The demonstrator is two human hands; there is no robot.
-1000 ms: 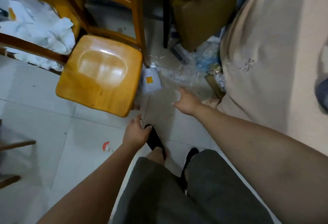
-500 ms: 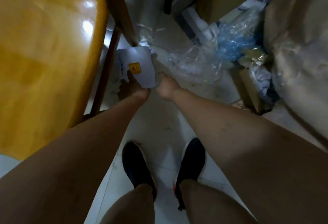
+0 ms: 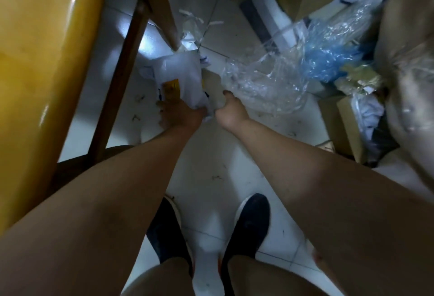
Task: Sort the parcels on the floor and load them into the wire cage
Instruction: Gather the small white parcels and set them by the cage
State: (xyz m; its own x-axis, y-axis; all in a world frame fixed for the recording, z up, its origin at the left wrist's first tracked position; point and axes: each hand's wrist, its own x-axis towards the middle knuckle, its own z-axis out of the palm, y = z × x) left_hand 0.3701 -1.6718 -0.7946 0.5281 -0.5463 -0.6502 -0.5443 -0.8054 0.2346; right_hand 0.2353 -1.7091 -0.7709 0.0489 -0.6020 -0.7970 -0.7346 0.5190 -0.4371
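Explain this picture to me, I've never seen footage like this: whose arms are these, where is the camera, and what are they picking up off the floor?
There is no machine here. A person wears a wide-angle camera on the head, so you look down along their own bare arms to their shoes on the tiled floor. The left hand and right hand both grip the near edge of a white parcel with a yellow label, beside a leg of the wooden chair. To the right lie clear plastic, blue plastic and a cardboard box. The picture is too blurred to read the label.
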